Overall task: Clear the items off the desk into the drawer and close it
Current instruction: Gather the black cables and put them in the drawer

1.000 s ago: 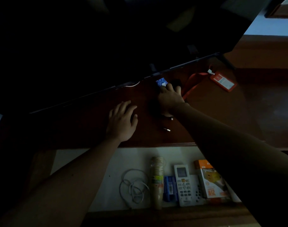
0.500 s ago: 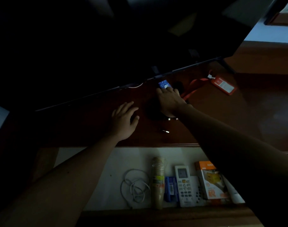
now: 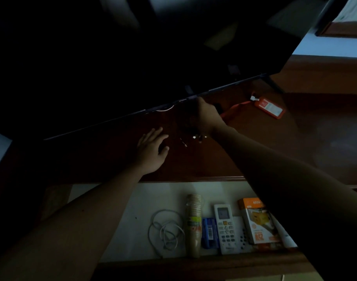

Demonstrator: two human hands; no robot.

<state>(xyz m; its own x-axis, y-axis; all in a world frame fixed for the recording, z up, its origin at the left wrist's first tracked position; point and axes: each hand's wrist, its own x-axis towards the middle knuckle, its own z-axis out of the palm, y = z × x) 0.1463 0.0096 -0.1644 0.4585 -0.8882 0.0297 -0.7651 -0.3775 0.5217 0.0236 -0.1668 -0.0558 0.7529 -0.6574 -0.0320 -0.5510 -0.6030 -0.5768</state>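
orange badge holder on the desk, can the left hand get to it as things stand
Probably not directly. The orange badge holder lies at the far right of the desk, and the right hand and its forearm cross between it and the left hand, which rests flat on the desk.

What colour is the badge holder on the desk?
Orange-red plastic badge holder with matching strap, head view.

The drawer [image 3: 133, 203] stood open under the dark wooden tabletop [image 3: 244, 151]. An orange badge holder [image 3: 270, 108] with its orange strap [image 3: 235, 108] lay flat on the tabletop, at the right.
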